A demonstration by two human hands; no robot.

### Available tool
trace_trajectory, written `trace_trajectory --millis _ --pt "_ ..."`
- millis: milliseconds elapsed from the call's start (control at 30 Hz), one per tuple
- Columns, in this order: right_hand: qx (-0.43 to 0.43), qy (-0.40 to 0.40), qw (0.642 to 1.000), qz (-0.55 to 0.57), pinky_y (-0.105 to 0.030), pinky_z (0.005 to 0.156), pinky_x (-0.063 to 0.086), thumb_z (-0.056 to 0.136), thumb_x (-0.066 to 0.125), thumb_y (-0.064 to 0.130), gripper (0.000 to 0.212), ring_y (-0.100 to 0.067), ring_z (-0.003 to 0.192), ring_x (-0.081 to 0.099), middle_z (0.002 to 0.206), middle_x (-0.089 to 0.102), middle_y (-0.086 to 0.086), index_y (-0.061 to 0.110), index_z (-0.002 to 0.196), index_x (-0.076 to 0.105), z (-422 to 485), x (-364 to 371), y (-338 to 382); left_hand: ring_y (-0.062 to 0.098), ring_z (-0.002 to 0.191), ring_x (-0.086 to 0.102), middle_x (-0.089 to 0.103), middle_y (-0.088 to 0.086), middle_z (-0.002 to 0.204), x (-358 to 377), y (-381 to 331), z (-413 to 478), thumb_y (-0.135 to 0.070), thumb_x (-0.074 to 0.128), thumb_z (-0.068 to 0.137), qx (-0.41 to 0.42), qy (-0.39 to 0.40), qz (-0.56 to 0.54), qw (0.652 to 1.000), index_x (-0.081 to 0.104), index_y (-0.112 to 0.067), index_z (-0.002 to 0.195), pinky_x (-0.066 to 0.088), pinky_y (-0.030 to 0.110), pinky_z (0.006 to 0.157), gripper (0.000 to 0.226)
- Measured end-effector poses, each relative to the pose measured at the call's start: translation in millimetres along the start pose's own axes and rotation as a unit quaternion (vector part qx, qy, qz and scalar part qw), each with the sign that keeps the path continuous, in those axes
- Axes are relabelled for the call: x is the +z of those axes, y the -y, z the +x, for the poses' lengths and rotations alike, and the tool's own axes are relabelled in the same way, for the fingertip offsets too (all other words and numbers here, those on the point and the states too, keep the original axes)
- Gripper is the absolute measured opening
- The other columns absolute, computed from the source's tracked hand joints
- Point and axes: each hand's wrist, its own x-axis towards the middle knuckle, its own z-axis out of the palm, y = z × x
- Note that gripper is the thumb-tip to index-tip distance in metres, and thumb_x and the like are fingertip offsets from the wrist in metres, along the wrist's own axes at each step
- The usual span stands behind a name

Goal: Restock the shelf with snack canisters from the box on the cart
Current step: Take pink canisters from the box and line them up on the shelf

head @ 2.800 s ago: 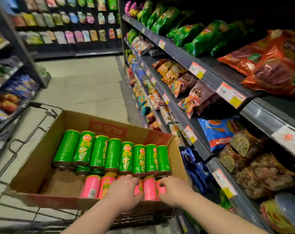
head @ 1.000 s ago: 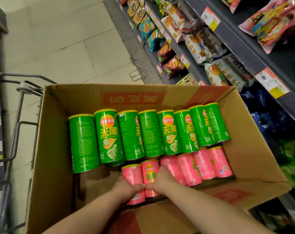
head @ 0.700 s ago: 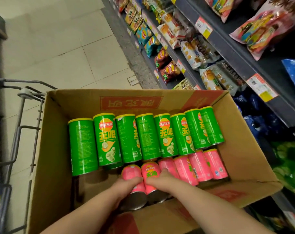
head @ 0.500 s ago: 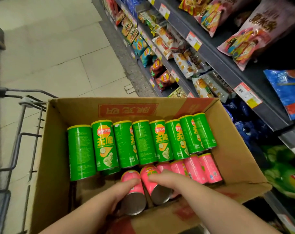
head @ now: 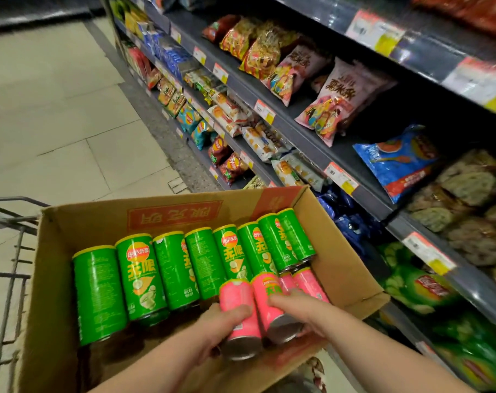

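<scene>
Head view, single camera. The left grip [head: 221, 324] is wrapped round one pink canister [head: 235, 293] and the right grip [head: 300, 310] round a second pink canister [head: 265, 287]. Both grips are closed on their loads, thumbs on top. The two canisters are held side by side above the near end of the box [head: 99, 219], tilted with their metal bases toward the camera.

Change noted: half a second ago these two sat lower, level with the pink row; they are now raised clear of it, and the camera has swung up toward the shelf [head: 320, 143] on the far right of the box. Judgement: pick-up is complete and the transfer to the shelf comes next.

The green canisters [head: 139, 276] lie untouched in a row across the middle of the box — other pink canisters [head: 309, 282] stay at its right end.

Not determinable: the fingers under each canister, how many pink ones remain, any layer beneath, and which shelf slot is intended. The cart [head: 11, 251] left of the box is cut off by the frame — the right-hand shelving is blurred.
</scene>
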Motion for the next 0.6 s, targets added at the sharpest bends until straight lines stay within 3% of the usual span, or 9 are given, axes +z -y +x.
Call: trace_trajectory --millis 100,167,233,333,433,500,600 --pt "-0.027 -0.062 0.997 0.047 -0.023 0.064 0.045 0.074 0.061 0.046 0.075 -0.020 0.099 0.057 0.120 0.056 -0.005 0.014 0.138 0.039 -15.4 -9.5 -13.6 0.018 0.079 0.069 0.069 0.005 0.101 14.6 -14.6 -4.0 -0.063 0.069 0.046 0.049 0.009 -0.003 0.999 0.053 -0.017 0.118 0.051 0.022 0.055 0.088" --pt "-0.040 -0.098 0.992 0.072 -0.022 0.071 0.041 0.062 0.060 0.050 0.089 -0.017 0.097 0.055 0.116 0.055 -0.002 0.016 0.141 0.038 -23.7 -17.3 -23.1 0.013 0.071 0.066 0.068 0.003 0.095 25.9 -22.9 -6.9 -0.051 0.071 0.073 0.080 0.023 -0.004 0.997 0.054 -0.016 0.115 0.047 0.018 0.047 0.057" --pt "-0.057 -0.131 0.984 0.103 -0.020 0.071 0.041 0.073 0.067 0.042 0.076 -0.014 0.091 0.054 0.108 0.054 0.001 0.015 0.139 0.040 -31.1 -25.9 -31.7 0.014 0.071 0.067 0.070 0.004 0.094 36.9 -30.7 -10.4 -0.044 0.072 0.076 0.109 0.036 -0.004 0.993 0.058 -0.016 0.109 0.050 0.019 0.052 0.045" --pt "-0.080 -0.171 0.973 0.136 -0.013 0.054 0.041 0.084 0.065 0.029 0.050 -0.012 0.082 0.054 0.101 0.055 0.001 0.015 0.128 0.045 -45.5 -37.7 -42.4 0.023 0.082 0.071 0.072 0.008 0.096 50.8 -39.8 -19.1 -0.048 0.075 0.056 0.146 0.038 -0.002 0.989 0.060 -0.018 0.099 0.058 0.036 0.076 0.055" --pt "-0.084 -0.204 0.961 0.169 -0.023 0.070 0.048 0.083 0.065 0.030 0.051 -0.018 0.092 0.059 0.104 0.058 -0.002 0.014 0.127 0.046 -63.1 -47.4 -58.6 0.015 0.081 0.067 0.068 0.002 0.095 68.2 -47.5 -27.5 -0.040 0.077 0.073 0.187 0.021 0.026 0.982 0.056 -0.020 0.106 0.052 0.026 0.068 0.044" --pt "-0.088 -0.224 0.952 0.190 -0.028 0.085 0.049 0.078 0.066 0.036 0.058 -0.020 0.100 0.061 0.111 0.060 -0.004 0.015 0.129 0.045 -76.1 -55.2 -74.9 0.012 0.080 0.066 0.067 -0.002 0.094 85.9 -54.4 -41.3 -0.045 0.077 0.064 0.223 0.020 0.028 0.974 0.056 -0.023 0.101 0.049 0.024 0.066 0.048" --pt "-0.097 -0.258 0.933 0.230 -0.025 0.079 0.047 0.081 0.065 0.032 0.057 -0.018 0.099 0.060 0.117 0.060 -0.005 0.017 0.132 0.043 -103.0 -69.0 -104.3 0.005 0.068 0.064 0.067 -0.010 0.077 120.8 -61.0 -61.3 -0.039 0.078 0.066 0.260 0.036 0.041 0.964 0.055 -0.025 0.083 0.049 0.018 0.059 0.032"
